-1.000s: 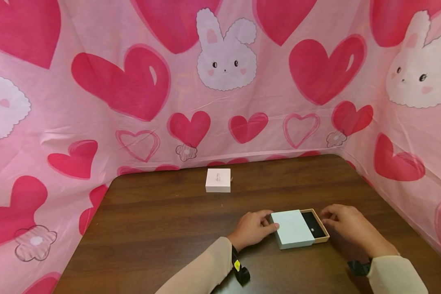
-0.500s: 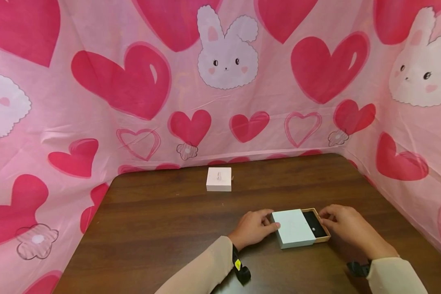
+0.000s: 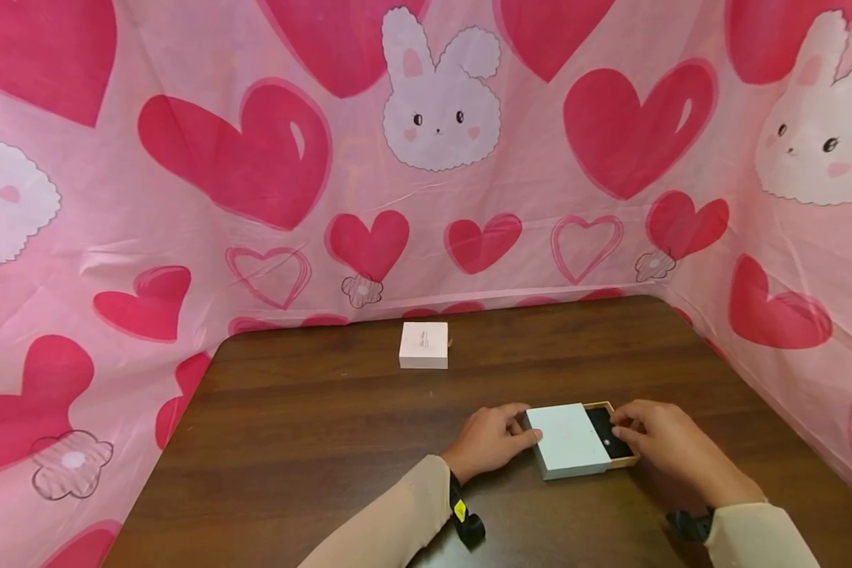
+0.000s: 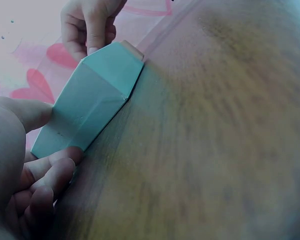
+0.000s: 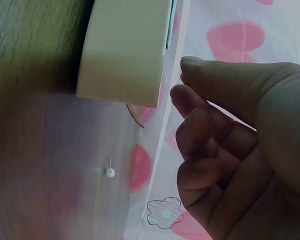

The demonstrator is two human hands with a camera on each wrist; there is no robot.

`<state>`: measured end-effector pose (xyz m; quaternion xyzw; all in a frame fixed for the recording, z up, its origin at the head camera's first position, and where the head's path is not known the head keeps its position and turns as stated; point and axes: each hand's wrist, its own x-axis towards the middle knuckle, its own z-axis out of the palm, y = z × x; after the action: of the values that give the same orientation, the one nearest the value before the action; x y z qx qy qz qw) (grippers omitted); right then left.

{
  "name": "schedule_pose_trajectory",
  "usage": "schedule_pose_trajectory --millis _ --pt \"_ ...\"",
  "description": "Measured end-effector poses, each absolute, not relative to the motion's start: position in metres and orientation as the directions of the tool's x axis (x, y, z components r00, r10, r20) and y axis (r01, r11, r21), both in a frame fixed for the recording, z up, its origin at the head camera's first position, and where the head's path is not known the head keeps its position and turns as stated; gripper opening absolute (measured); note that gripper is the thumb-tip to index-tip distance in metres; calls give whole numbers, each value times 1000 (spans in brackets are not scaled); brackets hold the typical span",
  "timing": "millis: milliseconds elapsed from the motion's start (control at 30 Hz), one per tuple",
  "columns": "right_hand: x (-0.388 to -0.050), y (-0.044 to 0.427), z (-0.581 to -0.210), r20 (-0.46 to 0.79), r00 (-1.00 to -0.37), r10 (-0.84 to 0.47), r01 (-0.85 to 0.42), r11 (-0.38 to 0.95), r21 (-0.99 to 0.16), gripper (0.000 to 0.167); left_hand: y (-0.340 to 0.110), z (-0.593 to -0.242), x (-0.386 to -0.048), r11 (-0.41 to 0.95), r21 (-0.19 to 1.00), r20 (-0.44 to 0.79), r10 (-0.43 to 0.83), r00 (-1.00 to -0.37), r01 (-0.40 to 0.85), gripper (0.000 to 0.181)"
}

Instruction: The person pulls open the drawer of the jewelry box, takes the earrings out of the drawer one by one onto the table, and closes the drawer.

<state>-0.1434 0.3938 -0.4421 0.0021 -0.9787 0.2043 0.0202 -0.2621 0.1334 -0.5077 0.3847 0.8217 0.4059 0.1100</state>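
Observation:
The pale mint box sleeve (image 3: 572, 440) lies on the table, its drawer (image 3: 623, 463) partly out on the right side. A small white bead (image 3: 607, 442) shows on the drawer's black insert. My left hand (image 3: 488, 444) grips the sleeve's left end; in the left wrist view its thumb and fingers hold opposite sides of the sleeve (image 4: 80, 110). Over the drawer's right edge is my right hand (image 3: 670, 446), fingers loosely bent. In the right wrist view that hand (image 5: 230, 145) has nothing visible between thumb and forefinger, beside the drawer's end (image 5: 124, 55).
A small white box (image 3: 424, 345) with a tab at its right side stands near the table's back. In the right wrist view a pearl-headed pin (image 5: 110, 172) lies on the table beyond a brown ribbon tab (image 5: 134, 116). Pink heart-print cloth (image 3: 426, 189) hangs around the table.
My right hand has moved slightly left, from beside the drawer to over its edge. The left hand, sleeve and drawer stay as they were.

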Motion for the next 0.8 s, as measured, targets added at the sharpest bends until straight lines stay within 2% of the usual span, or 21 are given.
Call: schedule_pose_trajectory --millis 600,800 --pt "-144 389 -449 67 -997 -48 -69 925 -374 10 132 -507 -263 365 748 144 726 -673 554 52" --pt "-143 389 -450 24 -998 -54 -60 920 -387 8 132 -506 -262 370 748 139 725 -675 551 52"
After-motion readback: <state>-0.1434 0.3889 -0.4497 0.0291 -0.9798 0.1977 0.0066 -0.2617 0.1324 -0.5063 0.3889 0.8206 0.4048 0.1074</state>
